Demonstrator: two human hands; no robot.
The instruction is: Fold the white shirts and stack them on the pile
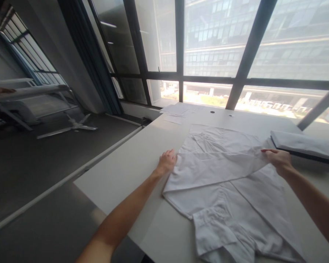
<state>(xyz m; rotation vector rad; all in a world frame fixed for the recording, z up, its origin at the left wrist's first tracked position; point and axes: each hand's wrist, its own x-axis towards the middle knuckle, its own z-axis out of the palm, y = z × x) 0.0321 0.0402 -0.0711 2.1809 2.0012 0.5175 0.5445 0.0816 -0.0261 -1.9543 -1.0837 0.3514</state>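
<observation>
A white long-sleeved garment (pixel 222 168), like a shirt or jacket, lies spread on the white table, part of it folded across itself in a wide band. At the band's left edge my left hand (pixel 167 160) has its fingers bent against the fabric, the fingertips partly hidden. My right hand (pixel 278 157) pinches the band's right end between thumb and fingers, slightly lifting the cloth. Toward me lies a gathered sleeve end with a cuff (pixel 215 232), creased and turned over the lower cloth.
Paper sheets (pixel 175 111) lie at the far left of the white table (pixel 120 171). A dark-edged case or stack with white cloth (pixel 307 146) stands right, near my right forearm. Windows rise behind. Another person's hand (pixel 1 91) rests on a table at far left.
</observation>
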